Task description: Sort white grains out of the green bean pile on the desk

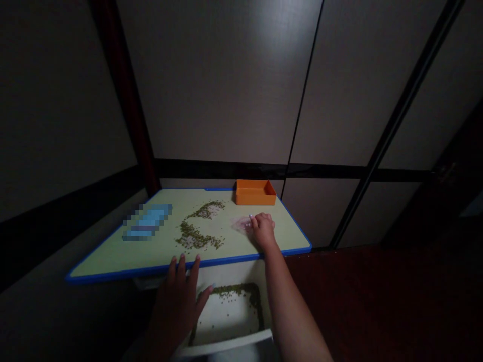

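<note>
Small green beans (192,236) are strewn in a curved band over the pale yellow tabletop (147,259), with whitish bits mixed among them. To their right is a pale pinkish patch (240,224) with a few white specks; its exact kind is unclear. My right hand (263,229) rests at the right side of this patch, fingers curled in and thumb toward it. Whatever those fingers hold, if anything, is hidden. My left hand (183,289) is open at the table's front edge, fingers spread, just short of the beans.
An orange open box (255,199) stands at the table's back right. At the left lies a blurred-out blue object (149,222). Below the front edge is a white bin (226,347) with green beans along its inner sides. Cabinet panels (226,100) rise behind the table.
</note>
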Action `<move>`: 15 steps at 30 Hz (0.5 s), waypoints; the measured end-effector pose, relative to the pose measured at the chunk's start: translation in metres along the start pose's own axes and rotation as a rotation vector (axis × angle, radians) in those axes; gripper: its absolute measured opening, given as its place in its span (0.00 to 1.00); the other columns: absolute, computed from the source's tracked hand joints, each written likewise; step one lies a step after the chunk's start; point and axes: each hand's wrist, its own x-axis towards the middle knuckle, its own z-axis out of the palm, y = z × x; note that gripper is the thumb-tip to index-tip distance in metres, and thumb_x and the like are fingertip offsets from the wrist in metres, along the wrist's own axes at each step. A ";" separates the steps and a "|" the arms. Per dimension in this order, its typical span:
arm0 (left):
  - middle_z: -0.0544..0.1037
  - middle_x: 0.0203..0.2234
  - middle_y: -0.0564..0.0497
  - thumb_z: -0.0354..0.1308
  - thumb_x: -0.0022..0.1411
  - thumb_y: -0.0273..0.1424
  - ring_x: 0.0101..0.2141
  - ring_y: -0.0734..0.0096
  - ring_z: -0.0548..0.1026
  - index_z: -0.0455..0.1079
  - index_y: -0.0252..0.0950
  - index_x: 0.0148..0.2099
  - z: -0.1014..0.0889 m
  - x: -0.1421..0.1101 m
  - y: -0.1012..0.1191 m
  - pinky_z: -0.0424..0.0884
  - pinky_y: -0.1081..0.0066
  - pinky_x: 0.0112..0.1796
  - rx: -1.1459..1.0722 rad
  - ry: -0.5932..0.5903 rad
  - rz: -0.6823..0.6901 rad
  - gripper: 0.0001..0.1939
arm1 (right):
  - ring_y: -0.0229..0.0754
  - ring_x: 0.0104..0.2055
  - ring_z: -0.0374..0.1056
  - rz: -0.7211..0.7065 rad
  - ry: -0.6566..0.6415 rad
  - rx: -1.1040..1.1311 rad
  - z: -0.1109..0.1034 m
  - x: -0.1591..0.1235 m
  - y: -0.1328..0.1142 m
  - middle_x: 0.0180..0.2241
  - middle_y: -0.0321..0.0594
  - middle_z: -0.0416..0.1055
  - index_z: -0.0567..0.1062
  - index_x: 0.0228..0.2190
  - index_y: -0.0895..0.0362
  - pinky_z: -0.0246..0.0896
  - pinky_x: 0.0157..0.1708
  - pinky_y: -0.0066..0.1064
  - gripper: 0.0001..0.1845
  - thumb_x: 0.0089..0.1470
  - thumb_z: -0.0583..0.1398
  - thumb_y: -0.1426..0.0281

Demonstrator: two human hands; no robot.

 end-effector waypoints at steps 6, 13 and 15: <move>0.62 0.63 0.27 0.56 0.57 0.44 0.64 0.34 0.58 0.64 0.32 0.63 0.003 -0.002 0.005 0.66 0.48 0.53 0.019 -0.051 -0.072 0.35 | 0.48 0.45 0.63 -0.023 -0.004 -0.016 0.000 -0.004 0.002 0.37 0.44 0.75 0.76 0.27 0.57 0.47 0.39 0.34 0.18 0.65 0.53 0.66; 0.55 0.67 0.31 0.60 0.54 0.38 0.66 0.37 0.53 0.56 0.37 0.67 -0.016 0.004 0.024 0.62 0.44 0.56 0.083 -0.236 -0.214 0.40 | 0.49 0.45 0.63 -0.078 -0.005 -0.011 0.003 -0.005 0.005 0.38 0.46 0.75 0.76 0.27 0.57 0.48 0.39 0.35 0.19 0.65 0.51 0.67; 0.53 0.68 0.32 0.60 0.54 0.38 0.67 0.37 0.50 0.54 0.39 0.68 -0.022 0.006 0.029 0.60 0.43 0.57 0.083 -0.259 -0.216 0.41 | 0.50 0.44 0.64 -0.083 -0.006 -0.015 0.005 -0.005 0.009 0.37 0.46 0.75 0.76 0.27 0.57 0.48 0.39 0.35 0.19 0.65 0.51 0.66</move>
